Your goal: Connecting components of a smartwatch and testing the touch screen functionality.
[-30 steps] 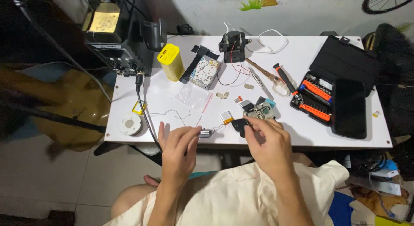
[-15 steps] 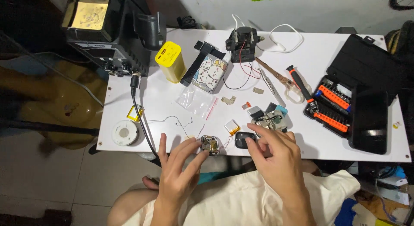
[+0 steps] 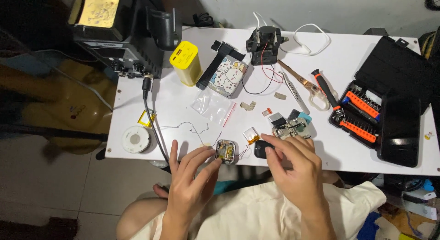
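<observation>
Opened device: small rounded module with a clear case and gold parts inside (image 3: pixel 225 151), lying at the near edge of the white table (image 3: pixel 183 98), thin wires running from it.
Left hand: my left hand (image 3: pixel 189 182) has its fingers spread, not closed on anything; the fingertips touch the left side of the opened module.
Right hand: my right hand (image 3: pixel 293 164) pinches a small black oval piece (image 3: pixel 261 149) between thumb and forefinger, just right of the module.
Between the two: a small flat orange-wrapped cell (image 3: pixel 251 135) lies just behind the black piece, wired to the module.
Circuit board: a small silver and green board (image 3: pixel 293 128) sits just behind my right fingers, with dark chips beside it.
Bit set: an open black case with orange bit holders (image 3: pixel 366 116) stands well to the right; a black phone (image 3: pixel 402 130) rests on it.
Tools: metal tweezers (image 3: pixel 293 91) and a screwdriver with a black and orange handle (image 3: pixel 323 86) lie behind the board.
Left side: a white round solder spool (image 3: pixel 135 139) sits near the table's left edge; a clear plastic bag (image 3: pixel 213 106) lies mid-table.
Far side: a yellow rectangular power bank (image 3: pixel 185 63), a patterned case with cartoon faces (image 3: pixel 228 77) and a black clamp stand (image 3: pixel 265 40) are well apart from my hands.
</observation>
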